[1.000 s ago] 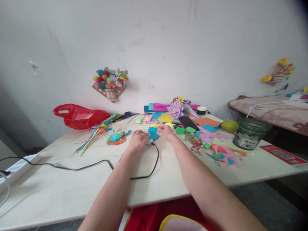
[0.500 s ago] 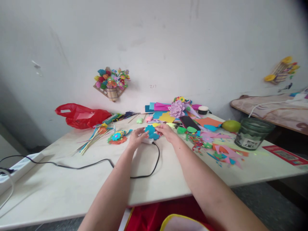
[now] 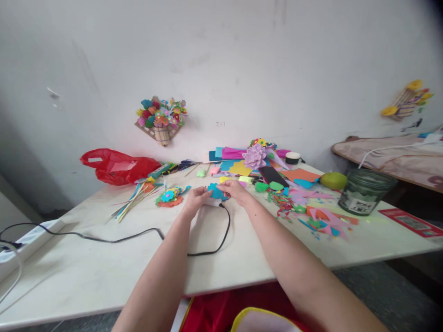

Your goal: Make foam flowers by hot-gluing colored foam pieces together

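Between both hands is a blue foam flower [image 3: 215,191] with a scalloped edge. My left hand [image 3: 198,199] is closed on its left side, thumb and fingers pinching the rim. From the right, my right hand [image 3: 235,190] pinches the same flower. Just below it sits a white device [image 3: 212,203] with a black cord [image 3: 226,226]; the hands and the flower hide most of it. To the left of my left hand lie layered foam flowers [image 3: 169,197] in blue, orange and green.
Thin sticks [image 3: 133,200] and a red plastic bag [image 3: 119,167] lie at the left. Foam scraps [image 3: 327,221], a phone [image 3: 272,176] and a dark green bin [image 3: 363,191] are on the right. A power strip [image 3: 31,242] sits at the table's left edge.
My hands have closed in on the blue flower from both sides. The flower has tilted flatter and dropped slightly, and my left fingers now pinch its rim.
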`<action>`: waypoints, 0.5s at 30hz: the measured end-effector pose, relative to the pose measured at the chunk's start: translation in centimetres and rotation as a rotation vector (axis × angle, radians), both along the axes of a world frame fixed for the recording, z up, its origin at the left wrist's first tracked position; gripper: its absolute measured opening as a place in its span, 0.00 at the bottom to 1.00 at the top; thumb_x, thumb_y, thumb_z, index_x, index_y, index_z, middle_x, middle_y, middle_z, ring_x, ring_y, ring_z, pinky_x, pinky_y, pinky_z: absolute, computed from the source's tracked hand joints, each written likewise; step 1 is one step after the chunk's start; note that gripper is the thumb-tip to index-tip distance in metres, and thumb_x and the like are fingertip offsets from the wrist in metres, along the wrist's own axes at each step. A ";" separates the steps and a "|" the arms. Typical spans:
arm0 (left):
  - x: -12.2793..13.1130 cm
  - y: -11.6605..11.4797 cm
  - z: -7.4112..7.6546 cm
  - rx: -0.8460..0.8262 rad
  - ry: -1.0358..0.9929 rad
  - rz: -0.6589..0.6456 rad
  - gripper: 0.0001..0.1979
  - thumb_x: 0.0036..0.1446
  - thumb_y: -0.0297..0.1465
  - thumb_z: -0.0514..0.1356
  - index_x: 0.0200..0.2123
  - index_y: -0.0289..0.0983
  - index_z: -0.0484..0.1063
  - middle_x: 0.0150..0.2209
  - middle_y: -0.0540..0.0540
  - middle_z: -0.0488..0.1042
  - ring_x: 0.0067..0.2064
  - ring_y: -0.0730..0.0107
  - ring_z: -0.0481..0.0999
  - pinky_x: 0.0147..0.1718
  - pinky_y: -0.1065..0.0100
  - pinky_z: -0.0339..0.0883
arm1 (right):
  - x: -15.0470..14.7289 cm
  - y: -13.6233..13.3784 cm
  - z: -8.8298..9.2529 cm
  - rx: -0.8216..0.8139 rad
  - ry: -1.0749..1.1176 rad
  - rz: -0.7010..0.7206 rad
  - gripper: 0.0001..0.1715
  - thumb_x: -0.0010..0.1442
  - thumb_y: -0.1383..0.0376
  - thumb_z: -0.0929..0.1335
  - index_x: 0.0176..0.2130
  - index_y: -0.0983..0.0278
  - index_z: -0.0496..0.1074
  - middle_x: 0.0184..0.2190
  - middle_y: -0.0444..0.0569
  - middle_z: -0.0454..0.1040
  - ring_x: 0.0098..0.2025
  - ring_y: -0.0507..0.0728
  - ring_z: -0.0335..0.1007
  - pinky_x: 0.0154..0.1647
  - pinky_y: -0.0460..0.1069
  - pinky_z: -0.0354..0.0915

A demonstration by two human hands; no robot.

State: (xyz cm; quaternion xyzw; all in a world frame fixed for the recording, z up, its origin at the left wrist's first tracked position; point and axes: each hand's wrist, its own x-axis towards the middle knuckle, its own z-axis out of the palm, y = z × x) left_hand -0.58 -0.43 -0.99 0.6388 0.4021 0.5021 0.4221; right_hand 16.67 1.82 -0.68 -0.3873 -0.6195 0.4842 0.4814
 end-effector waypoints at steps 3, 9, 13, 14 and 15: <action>-0.1 0.1 -0.1 -0.015 -0.016 -0.008 0.15 0.41 0.41 0.64 0.24 0.34 0.72 0.22 0.49 0.73 0.25 0.74 0.69 0.28 0.72 0.61 | -0.6 0.0 -0.1 -0.015 -0.004 -0.073 0.13 0.43 0.60 0.72 0.24 0.68 0.69 0.11 0.38 0.62 0.15 0.45 0.54 0.15 0.40 0.50; -0.1 0.5 -0.5 -0.012 -0.007 0.054 0.15 0.40 0.41 0.64 0.22 0.34 0.71 0.20 0.50 0.72 0.23 0.75 0.68 0.25 0.73 0.59 | -1.1 -0.4 0.3 0.002 -0.042 -0.096 0.13 0.43 0.60 0.72 0.25 0.69 0.70 0.11 0.39 0.63 0.14 0.45 0.56 0.14 0.41 0.50; -0.2 0.9 -0.6 -0.006 -0.007 0.148 0.16 0.40 0.42 0.64 0.22 0.34 0.70 0.19 0.51 0.71 0.21 0.75 0.68 0.23 0.73 0.58 | -0.9 -0.8 0.7 0.032 -0.080 -0.104 0.12 0.49 0.61 0.69 0.23 0.69 0.69 0.16 0.43 0.68 0.16 0.45 0.58 0.15 0.41 0.52; -0.3 1.0 -0.5 0.000 -0.030 0.175 0.16 0.40 0.42 0.64 0.23 0.34 0.70 0.20 0.50 0.72 0.22 0.74 0.69 0.23 0.73 0.59 | -0.8 -0.8 0.7 0.052 -0.103 -0.112 0.13 0.51 0.61 0.67 0.23 0.69 0.69 0.18 0.45 0.70 0.16 0.45 0.59 0.16 0.41 0.52; -0.4 1.1 -0.4 0.009 -0.061 0.202 0.16 0.40 0.42 0.64 0.24 0.34 0.70 0.20 0.50 0.72 0.22 0.74 0.70 0.24 0.73 0.60 | -0.8 -0.8 0.7 0.077 -0.138 -0.121 0.13 0.52 0.61 0.66 0.23 0.68 0.69 0.20 0.46 0.71 0.17 0.46 0.60 0.16 0.41 0.54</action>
